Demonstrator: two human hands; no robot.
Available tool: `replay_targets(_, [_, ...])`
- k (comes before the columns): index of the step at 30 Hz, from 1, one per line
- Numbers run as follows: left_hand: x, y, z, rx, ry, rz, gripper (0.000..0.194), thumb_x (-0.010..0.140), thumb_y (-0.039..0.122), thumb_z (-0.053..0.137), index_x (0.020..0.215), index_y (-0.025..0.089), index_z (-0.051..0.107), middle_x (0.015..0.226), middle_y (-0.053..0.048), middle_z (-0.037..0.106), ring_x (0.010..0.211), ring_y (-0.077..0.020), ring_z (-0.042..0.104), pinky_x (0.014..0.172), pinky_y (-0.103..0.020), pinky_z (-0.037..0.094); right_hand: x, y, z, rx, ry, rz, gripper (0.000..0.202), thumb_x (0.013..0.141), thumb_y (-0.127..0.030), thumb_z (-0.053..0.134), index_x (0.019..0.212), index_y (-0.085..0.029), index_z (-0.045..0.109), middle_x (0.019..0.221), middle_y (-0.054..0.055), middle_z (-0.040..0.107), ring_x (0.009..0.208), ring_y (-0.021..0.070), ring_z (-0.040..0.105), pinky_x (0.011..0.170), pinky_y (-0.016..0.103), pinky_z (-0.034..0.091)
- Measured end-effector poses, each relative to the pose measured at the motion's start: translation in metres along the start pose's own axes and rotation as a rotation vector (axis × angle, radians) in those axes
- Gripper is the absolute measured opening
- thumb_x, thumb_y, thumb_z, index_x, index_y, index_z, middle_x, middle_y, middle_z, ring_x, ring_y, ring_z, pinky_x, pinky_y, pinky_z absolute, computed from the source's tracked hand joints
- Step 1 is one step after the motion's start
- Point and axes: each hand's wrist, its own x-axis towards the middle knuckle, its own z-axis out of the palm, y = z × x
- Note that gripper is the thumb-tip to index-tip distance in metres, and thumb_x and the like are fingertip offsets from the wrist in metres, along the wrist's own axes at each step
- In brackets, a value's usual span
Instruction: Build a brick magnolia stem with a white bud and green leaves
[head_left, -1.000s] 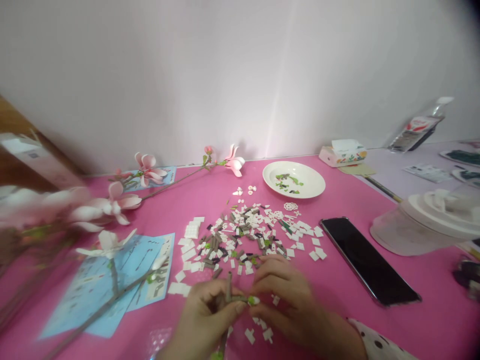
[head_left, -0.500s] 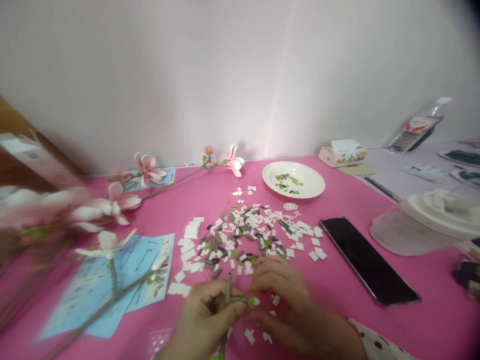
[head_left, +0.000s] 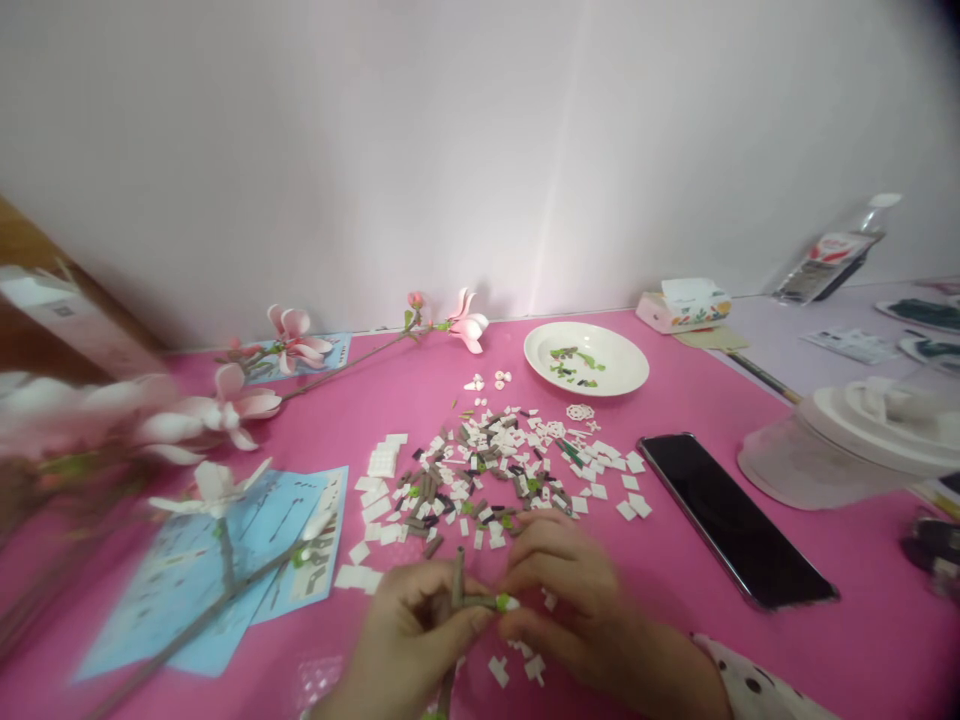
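My left hand (head_left: 420,630) is closed around a brown toy branch (head_left: 457,580), a forked stem of building bricks, low in the middle of the view. One fork points up. The other runs right and ends in a green piece with a small white bud (head_left: 513,603). Around that bud the thumb and fingers of my right hand (head_left: 577,600) come together in a pinch. Just beyond both hands lies a spread pile of loose bricks (head_left: 487,470), mostly white and brown with some green. A few white pieces (head_left: 499,670) lie below my right hand.
Left, a finished magnolia branch (head_left: 225,590) rests over blue instruction sheets (head_left: 180,570), with blurred pink flowers (head_left: 75,420) beside it. Behind the pile stands a white plate (head_left: 630,370) holding green bits. Rightward are a phone (head_left: 739,520), a lidded tub (head_left: 817,450) and a tissue pack (head_left: 684,305).
My right fingertips have closed in on the bud at the branch tip, which looks slightly turned. My left hand keeps its hold in nearly the same place.
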Motion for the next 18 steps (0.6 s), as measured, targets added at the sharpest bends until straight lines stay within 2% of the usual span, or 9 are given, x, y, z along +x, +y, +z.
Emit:
replay_targets(5, [0.0018,-0.0009,0.0003,0.005,0.036,-0.003,0.039,0.065,0.048,0.075,0.057,0.015,0.057,0.05,0.006,0.042,0.047,-0.0085,0.031,0.046,-0.021,0.023,-0.0044,-0.0028,-0.002,0.025,-0.035,0.062,0.016,0.08,-0.022,0.067,0.093,-0.016,0.06,0.082,0.006,0.062,0.082,0.0212,0.056,0.078,0.039,0.046])
replay_targets(9, [0.0015,0.0004,0.0011,-0.011,0.02,-0.005,0.042,0.066,0.049,0.074,0.053,0.017,0.049,0.049,0.006,0.04,0.046,-0.0085,0.03,0.046,-0.021,0.023,-0.0026,-0.0035,-0.0033,0.022,-0.056,0.053,0.008,0.081,-0.017,0.065,0.088,-0.017,0.062,0.08,0.005,0.062,0.08,0.0198,0.056,0.08,0.039,0.046])
replay_targets(14, [0.0005,-0.0003,0.0001,0.032,-0.011,-0.006,0.036,0.067,0.049,0.073,0.063,0.015,0.063,0.051,0.005,0.042,0.048,-0.0094,0.032,0.047,-0.022,0.024,0.0013,-0.002,-0.0019,0.024,-0.015,-0.007,0.007,0.084,-0.023,0.066,0.084,-0.016,0.063,0.072,0.004,0.063,0.074,0.018,0.056,0.083,0.04,0.046])
replay_targets(18, [0.0005,-0.0037,-0.0013,0.045,-0.004,-0.012,0.034,0.069,0.046,0.073,0.061,0.015,0.061,0.051,0.005,0.043,0.049,-0.0097,0.032,0.048,-0.023,0.026,-0.0004,-0.0007,-0.0007,0.02,-0.029,0.009,0.012,0.085,-0.024,0.064,0.077,-0.016,0.062,0.068,0.003,0.061,0.072,0.0176,0.055,0.083,0.04,0.046])
